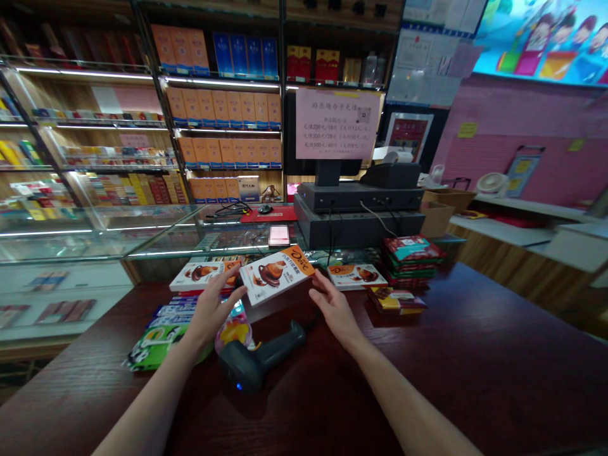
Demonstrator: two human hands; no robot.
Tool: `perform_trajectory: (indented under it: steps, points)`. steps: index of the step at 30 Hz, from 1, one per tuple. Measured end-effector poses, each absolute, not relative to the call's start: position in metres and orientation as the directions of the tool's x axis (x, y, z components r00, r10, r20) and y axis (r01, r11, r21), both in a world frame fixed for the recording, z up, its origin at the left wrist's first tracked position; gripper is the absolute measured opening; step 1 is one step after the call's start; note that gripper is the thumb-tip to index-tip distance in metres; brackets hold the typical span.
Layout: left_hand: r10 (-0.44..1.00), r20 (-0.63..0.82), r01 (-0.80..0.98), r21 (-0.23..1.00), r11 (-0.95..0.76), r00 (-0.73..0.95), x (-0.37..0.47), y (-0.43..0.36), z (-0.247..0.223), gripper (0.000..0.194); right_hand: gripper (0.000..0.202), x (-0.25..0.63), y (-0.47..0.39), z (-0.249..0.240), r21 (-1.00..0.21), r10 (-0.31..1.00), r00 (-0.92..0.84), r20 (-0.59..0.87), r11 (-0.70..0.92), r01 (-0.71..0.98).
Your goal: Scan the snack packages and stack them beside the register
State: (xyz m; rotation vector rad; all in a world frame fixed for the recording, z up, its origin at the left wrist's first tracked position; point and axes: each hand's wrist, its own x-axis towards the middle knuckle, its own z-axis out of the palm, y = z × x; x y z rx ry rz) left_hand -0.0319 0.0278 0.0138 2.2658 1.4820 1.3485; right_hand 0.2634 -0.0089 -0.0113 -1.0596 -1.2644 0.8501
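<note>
A white and orange Dove box is tilted in the air above the dark wooden counter. My left hand is at its left end, fingers at the edge. At its right end, my right hand touches the corner with its fingertips, thumb apart. Below the box lies a black barcode scanner with a blue light. Another Dove box rests flat behind my right hand, and a similar box lies beyond my left hand. Green and blue snack packets are beside my left wrist.
A stack of red and green packs stands at the right, with yellow-brown packs before it. Behind are a glass display counter, a phone-like lit screen and a black cash register. Shelves of boxed goods line the wall.
</note>
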Motion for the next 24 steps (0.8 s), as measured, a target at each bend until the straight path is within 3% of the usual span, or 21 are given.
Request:
perform_trajectory:
  steps: [3, 8, 13, 24]
  points:
    - [0.778, 0.604, 0.681, 0.497, -0.538, 0.174, -0.036, 0.032, 0.009, 0.081, 0.062, 0.264, -0.008, -0.014, -0.941, 0.932, 0.134, 0.337, 0.330, 0.073]
    - [0.737, 0.629, 0.684, 0.426, -0.592, 0.246, -0.042, 0.037, 0.001, 0.095, 0.062, 0.265, -0.010, -0.015, -0.938, 0.933, 0.116, 0.342, 0.333, 0.091]
    - [0.725, 0.644, 0.688, 0.412, -0.597, 0.244, -0.044, 0.040, -0.001, 0.090, 0.060, 0.264, -0.013, -0.011, -0.919, 0.918, 0.102, 0.384, 0.369, 0.137]
    - [0.821, 0.527, 0.630, 0.565, -0.533, 0.221, -0.041, 0.031, 0.013, 0.090, 0.057, 0.262, -0.018, -0.008, -0.897, 0.899, 0.073, 0.432, 0.420, 0.141]
